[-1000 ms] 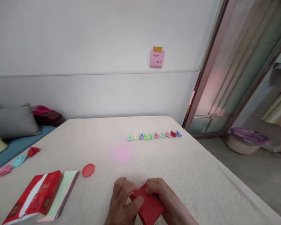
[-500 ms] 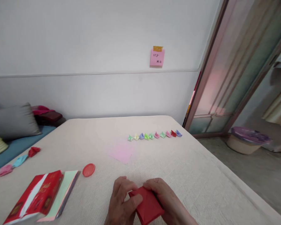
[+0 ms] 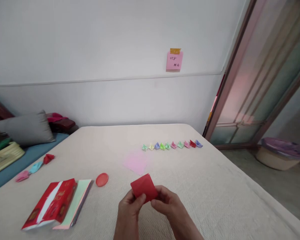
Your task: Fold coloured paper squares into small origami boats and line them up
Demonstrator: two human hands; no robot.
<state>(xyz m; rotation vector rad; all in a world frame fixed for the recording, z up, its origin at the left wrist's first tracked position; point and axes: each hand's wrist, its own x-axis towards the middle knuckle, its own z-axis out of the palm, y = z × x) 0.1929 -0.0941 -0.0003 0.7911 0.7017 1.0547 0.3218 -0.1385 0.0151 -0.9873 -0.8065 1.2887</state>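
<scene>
A folded square of red paper [image 3: 144, 187] is held up, tilted, above the cream table cover at the near middle. My left hand [image 3: 132, 208] pinches its lower left part, thumb in front and fingers behind. On the right side, my right hand [image 3: 168, 201] grips the edge between thumb and curled fingers. Beyond the hands lies a sheet of pale pink paper [image 3: 137, 162]. A round red lid [image 3: 102, 179] is to the left of my hands.
Several small folded paper boats [image 3: 167, 146] stand in a row at the back right. At left lie a red packet [image 3: 51, 201], stacked coloured paper [image 3: 75, 203] and three folded pieces, including a blue one [image 3: 36, 167]. A pink note [image 3: 174, 61] is taped to the wall.
Both hands have raised the red paper away from me and turned it more upright. My view has swung slightly left.
</scene>
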